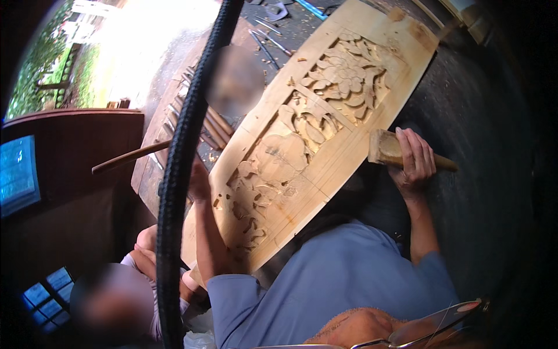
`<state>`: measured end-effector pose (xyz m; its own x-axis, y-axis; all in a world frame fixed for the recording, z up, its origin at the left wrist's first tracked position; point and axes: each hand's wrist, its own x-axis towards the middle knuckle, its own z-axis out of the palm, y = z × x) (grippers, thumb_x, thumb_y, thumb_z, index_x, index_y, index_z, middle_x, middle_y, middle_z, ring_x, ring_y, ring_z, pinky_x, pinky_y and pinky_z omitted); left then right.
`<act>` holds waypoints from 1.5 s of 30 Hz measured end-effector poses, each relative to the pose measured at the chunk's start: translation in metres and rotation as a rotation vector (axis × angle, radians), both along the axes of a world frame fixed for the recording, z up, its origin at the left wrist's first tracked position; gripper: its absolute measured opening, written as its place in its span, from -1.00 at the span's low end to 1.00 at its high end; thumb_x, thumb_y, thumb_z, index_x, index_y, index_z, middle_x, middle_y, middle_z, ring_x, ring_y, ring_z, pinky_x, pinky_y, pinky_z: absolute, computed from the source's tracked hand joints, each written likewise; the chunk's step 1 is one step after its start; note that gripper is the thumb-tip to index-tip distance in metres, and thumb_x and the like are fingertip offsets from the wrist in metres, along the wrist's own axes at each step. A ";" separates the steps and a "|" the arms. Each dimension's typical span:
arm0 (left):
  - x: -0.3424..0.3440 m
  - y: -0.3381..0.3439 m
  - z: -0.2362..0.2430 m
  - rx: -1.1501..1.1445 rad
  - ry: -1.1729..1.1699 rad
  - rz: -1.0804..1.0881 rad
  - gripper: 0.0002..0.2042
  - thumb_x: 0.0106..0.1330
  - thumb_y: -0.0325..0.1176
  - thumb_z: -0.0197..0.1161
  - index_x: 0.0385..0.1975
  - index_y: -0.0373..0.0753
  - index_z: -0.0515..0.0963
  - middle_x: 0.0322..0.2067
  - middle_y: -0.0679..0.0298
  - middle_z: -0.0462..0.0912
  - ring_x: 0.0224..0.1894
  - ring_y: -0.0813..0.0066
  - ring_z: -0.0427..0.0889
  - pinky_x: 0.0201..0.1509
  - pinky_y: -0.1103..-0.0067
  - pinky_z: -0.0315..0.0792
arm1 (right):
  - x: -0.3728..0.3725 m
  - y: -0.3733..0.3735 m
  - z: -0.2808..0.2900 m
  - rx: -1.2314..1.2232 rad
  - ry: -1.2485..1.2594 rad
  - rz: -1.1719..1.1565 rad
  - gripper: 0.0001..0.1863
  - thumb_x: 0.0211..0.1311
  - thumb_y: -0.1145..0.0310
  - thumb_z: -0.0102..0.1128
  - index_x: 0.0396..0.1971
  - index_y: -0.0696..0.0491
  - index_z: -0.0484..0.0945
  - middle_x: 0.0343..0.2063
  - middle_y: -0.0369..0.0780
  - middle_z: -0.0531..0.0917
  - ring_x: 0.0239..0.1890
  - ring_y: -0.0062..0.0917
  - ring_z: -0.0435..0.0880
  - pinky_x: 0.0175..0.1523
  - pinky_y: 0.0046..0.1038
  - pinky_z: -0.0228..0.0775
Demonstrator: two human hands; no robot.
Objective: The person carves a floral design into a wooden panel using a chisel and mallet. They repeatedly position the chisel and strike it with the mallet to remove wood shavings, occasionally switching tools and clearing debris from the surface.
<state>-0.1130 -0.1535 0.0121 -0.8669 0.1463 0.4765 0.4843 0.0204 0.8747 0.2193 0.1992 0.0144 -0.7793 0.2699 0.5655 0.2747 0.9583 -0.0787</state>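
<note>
My right hand (415,160) is closed around a wooden mallet (383,148) with a squared head, just beside the right edge of a long pale carved board (387,65). The board has recessed floral and leaf relief (350,75), more roughly cut at its lower part. My left hand (198,179) is at the board's left edge, partly behind a black braided cable that crosses the view; its fingers are hidden. A long brown wooden tool handle (125,159) reaches out leftward from behind the cable near that hand.
Several wooden-handled chisels (215,128) lie on a plank table (145,183) left of the board, with slim metal tools (267,43) and chips farther back. Another person (148,250) sits at the lower left. A dark wooden panel (75,134) stands at the left, below a bright outdoor area.
</note>
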 end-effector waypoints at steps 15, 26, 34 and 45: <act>0.112 0.175 -0.016 -0.011 -0.224 -0.410 -0.80 0.32 -0.56 0.55 -0.10 -0.36 0.73 -0.34 0.27 0.85 -0.32 0.63 0.79 -0.21 0.67 0.63 | -0.001 0.003 -0.002 -0.029 0.038 0.020 -0.52 0.40 0.36 0.24 0.31 0.02 0.61 0.11 -0.13 0.71 0.09 -0.22 0.77 0.19 -0.16 0.61; 0.111 0.176 -0.015 -0.152 -0.121 -0.443 -0.80 0.31 -0.57 0.55 -0.11 -0.34 0.74 -0.33 0.25 0.86 -0.29 0.59 0.83 -0.20 0.63 0.65 | 0.001 0.006 -0.007 -0.039 0.031 0.018 -0.50 0.38 0.33 0.28 0.31 -0.01 0.61 0.13 -0.13 0.71 0.10 -0.22 0.77 0.21 -0.17 0.60; 0.110 0.176 -0.015 -0.164 -0.135 -0.493 -0.83 0.31 -0.58 0.53 -0.13 -0.32 0.75 -0.31 0.23 0.86 -0.30 0.56 0.83 -0.22 0.62 0.65 | 0.000 0.004 -0.009 -0.040 0.058 0.016 -0.48 0.36 0.32 0.36 0.32 -0.01 0.61 0.13 -0.14 0.71 0.10 -0.23 0.76 0.21 -0.16 0.60; 0.101 0.191 0.025 -0.531 0.055 -0.531 -0.93 0.36 -0.58 0.46 -0.23 -0.32 0.76 -0.36 0.20 0.86 -0.32 0.53 0.85 -0.24 0.56 0.67 | -0.005 0.014 0.005 -0.138 -0.015 0.046 -0.17 0.02 0.56 0.53 0.41 -0.04 0.56 0.17 -0.13 0.70 0.11 -0.22 0.76 0.20 -0.20 0.63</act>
